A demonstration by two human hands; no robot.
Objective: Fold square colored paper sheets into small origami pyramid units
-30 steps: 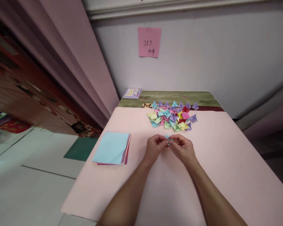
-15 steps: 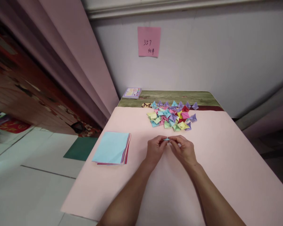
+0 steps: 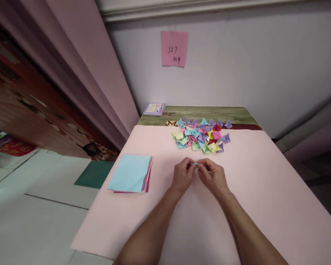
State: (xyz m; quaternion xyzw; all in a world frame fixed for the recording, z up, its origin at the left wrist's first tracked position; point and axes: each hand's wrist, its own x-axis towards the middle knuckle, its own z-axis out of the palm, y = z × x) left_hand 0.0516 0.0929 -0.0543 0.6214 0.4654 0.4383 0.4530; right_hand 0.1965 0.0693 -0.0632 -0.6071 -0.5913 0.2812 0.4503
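A small folded piece of light blue paper is pinched between both hands, seen nearly edge-on as a thin strip. My left hand grips its left end with thumb and forefinger. At its right end my right hand holds it the same way, and most of the paper hides behind the fingers. Just beyond the hands lies a heap of folded paper pieces in purple, blue, yellow, green, pink and red. To the left rests a stack of square paper sheets, light blue on top.
A pale pink cover lies over the table, whose green wood-patterned far edge shows. A small stack of printed packs sits at the back left corner. On the wall hangs a pink note. A curtain hangs at left.
Both hands have shifted very slightly closer together. The blue paper between them now looks flatter and thinner. The heap and the sheet stack have stayed put.
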